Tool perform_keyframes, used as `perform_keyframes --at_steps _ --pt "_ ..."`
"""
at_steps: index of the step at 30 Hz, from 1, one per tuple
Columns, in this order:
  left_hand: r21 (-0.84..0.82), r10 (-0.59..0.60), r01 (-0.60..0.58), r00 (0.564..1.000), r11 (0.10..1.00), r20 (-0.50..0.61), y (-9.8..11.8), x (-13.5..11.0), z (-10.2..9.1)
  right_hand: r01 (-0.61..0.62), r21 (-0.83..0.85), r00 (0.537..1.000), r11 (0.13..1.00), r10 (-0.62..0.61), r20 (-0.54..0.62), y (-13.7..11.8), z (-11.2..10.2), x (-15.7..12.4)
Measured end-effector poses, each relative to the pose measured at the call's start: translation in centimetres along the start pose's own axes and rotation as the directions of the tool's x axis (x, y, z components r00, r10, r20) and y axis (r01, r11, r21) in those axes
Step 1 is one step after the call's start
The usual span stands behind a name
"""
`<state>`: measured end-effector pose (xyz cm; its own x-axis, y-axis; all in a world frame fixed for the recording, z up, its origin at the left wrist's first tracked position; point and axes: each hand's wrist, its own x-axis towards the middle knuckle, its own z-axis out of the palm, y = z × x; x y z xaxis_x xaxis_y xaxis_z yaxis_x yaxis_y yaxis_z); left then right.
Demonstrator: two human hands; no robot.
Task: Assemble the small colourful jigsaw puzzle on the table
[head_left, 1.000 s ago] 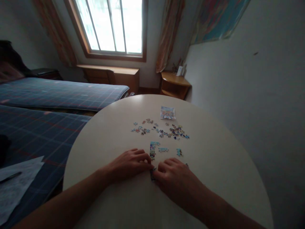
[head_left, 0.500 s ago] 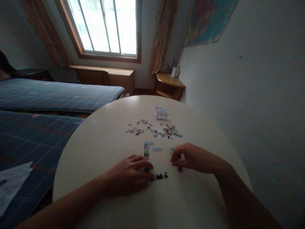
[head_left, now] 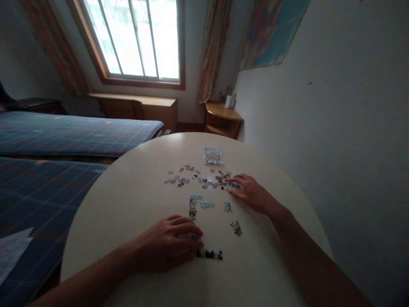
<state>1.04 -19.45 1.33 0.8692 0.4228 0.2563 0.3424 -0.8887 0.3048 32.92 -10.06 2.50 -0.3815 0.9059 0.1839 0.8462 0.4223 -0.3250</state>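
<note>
My left hand (head_left: 168,241) lies over the lower left corner of a partly joined jigsaw puzzle border, fingers loosely stretched out and resting on it. The border's left strip (head_left: 192,207) shows above the fingers and its dark bottom strip (head_left: 210,254) to their right. At the right edge of a pile of loose puzzle pieces (head_left: 223,180), my right hand (head_left: 251,192) reaches in with thumb and fingers apart. Between the hands lie a joined light-blue group (head_left: 207,205), a small blue-green group (head_left: 227,207) and a multicoloured group (head_left: 236,228).
The round white table (head_left: 134,183) carries more scattered pieces (head_left: 179,181) at left and a small picture packet (head_left: 212,156) behind them. Plaid mattresses (head_left: 64,132) stand left of the table, a corner shelf (head_left: 223,111) beyond it, and a wall (head_left: 335,140) on the right.
My right hand has moved away from beside the small blue-green group up to the loose pile, its fingers spreading. My left hand stays on the border corner. The view has shifted slightly.
</note>
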Motion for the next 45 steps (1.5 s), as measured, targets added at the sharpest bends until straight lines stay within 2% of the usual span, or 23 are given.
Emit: perform_keyframes --at_steps 3,6,10,13,19,22,26,29,36,43,45 --pt "0.042 -0.176 0.182 0.977 0.982 -0.117 -1.9 0.2 -0.1 0.028 0.008 1.000 1.000 -0.028 0.011 0.8 0.8 0.4" --pt "0.078 -0.380 0.407 0.895 0.910 -0.231 -5.4 1.1 -0.8 0.051 0.054 0.999 0.997 -0.051 -0.007 1.6 1.2 0.8" --pt "0.084 -0.475 0.515 0.832 0.853 -0.286 -9.9 3.0 -1.6 0.068 0.145 0.997 0.987 -0.064 -0.031 2.5 1.4 1.2" --pt "0.071 -0.512 0.559 0.797 0.826 -0.320 -11.4 4.0 -1.2 0.067 0.190 0.997 0.980 -0.059 -0.046 2.7 1.6 1.3" --pt "0.048 -0.506 0.548 0.799 0.835 -0.327 -12.1 3.7 0.0 0.061 0.194 0.998 0.979 -0.054 -0.043 2.4 1.5 1.1" --pt "0.010 -0.512 0.546 0.791 0.838 -0.336 -12.3 3.6 0.0 0.066 0.190 0.997 0.980 -0.060 -0.038 2.3 1.5 1.0" --pt "0.004 -0.483 0.514 0.810 0.858 -0.333 -12.3 3.6 -0.1 0.068 0.174 0.997 0.982 -0.063 -0.038 2.3 1.4 1.1" --pt "-0.006 -0.492 0.521 0.801 0.853 -0.342 -12.3 3.6 -0.1 0.072 0.174 0.997 0.982 -0.067 -0.035 2.2 1.5 1.1" --pt "-0.019 -0.494 0.512 0.817 0.859 -0.297 -12.5 3.9 -0.2 0.054 0.172 0.997 0.984 -0.043 -0.068 1.9 1.8 0.9" --pt "-0.118 -0.478 0.466 0.816 0.877 -0.325 -12.4 4.3 -0.2 0.042 0.158 0.999 0.987 -0.041 -0.012 2.1 1.5 1.6" --pt "-0.179 -0.492 0.458 0.800 0.870 -0.343 -12.2 4.5 0.0 0.030 0.147 1.000 0.989 -0.031 0.003 2.0 1.4 1.8"
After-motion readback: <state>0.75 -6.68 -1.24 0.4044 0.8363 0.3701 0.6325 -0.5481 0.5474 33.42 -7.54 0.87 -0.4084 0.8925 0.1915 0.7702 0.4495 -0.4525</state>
